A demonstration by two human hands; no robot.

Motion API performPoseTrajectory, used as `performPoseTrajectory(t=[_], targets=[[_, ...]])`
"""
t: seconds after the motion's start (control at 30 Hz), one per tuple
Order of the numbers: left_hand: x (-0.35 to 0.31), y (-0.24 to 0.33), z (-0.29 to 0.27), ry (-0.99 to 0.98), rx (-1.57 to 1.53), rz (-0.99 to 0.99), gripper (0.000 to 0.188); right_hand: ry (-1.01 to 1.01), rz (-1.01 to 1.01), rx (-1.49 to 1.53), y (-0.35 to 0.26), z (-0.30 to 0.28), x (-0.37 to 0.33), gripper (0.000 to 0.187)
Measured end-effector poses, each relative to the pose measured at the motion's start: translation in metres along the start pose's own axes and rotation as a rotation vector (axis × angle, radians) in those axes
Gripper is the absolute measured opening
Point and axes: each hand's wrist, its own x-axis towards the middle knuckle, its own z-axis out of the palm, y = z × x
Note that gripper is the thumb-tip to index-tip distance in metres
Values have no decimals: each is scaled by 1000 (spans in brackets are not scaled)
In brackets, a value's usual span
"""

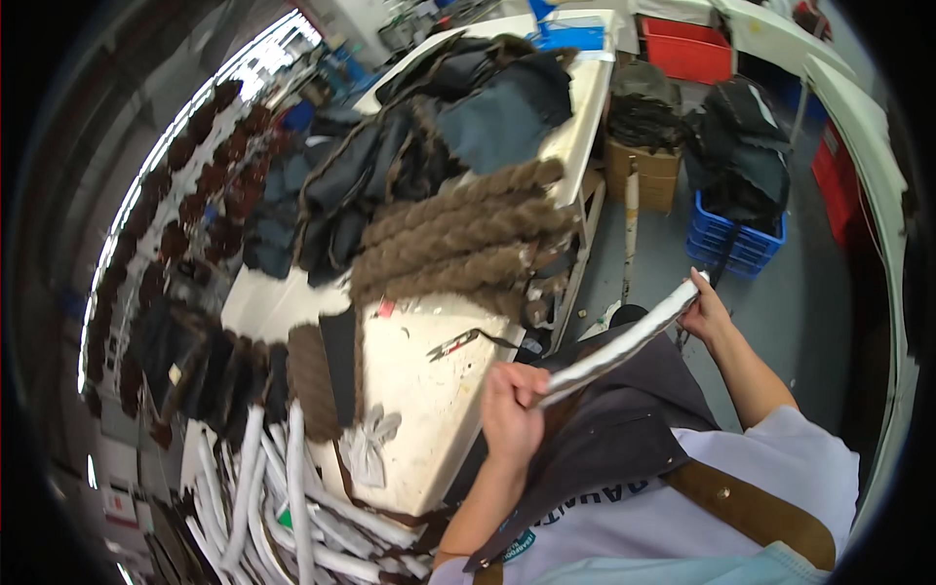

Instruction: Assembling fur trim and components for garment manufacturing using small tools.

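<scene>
A long, narrow white strip point(624, 343) with a darker lower edge stretches slantwise in front of my body, above the dark apron on my lap. My left hand point(515, 402) is closed round its near end, and my right hand point(704, 308) grips the far end, which is higher and to the right. To the left of the strip, a pair of thread snips point(454, 345) with a dark cord lies on the white table point(429, 390). At lower left is a heap of similar white strips point(296, 492), piled loosely with some brown edges showing.
Thick brown fur strips point(458, 239) lie across the table, with dark garment pieces point(497, 122) heaped behind. A whitish cloth point(370, 444) rests by the table's near edge. To the right stand a blue crate point(733, 249) full of dark items, a cardboard box point(643, 175) and a red bin point(687, 49).
</scene>
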Motion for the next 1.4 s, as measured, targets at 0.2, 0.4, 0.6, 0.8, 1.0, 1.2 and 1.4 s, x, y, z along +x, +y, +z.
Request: performPoseTrajectory(t=[0.2,0.4,0.6,0.8,1.0,1.2,1.4], targets=[[-12,-22,17,-5,-192,-280,34,242,35,227,-5,-60,52,38],[-23,-35,-5,161,-418,-581,60,300,-84,448,-18,-50,41,34],[-40,-49,-9,-14,-245,-479,49,320,-129,525,-25,-55,56,34],[-24,-42,6,-174,-2,-161,35,411,-84,491,-10,-48,55,28],[-1,-22,39,-222,-126,26,34,396,46,163,9,-72,82,27],[-44,-26,33,-278,79,-68,41,668,-90,188,-27,-96,84,23],[-54,-31,30,-301,-167,-349,41,854,-142,219,-51,-145,81,14]])
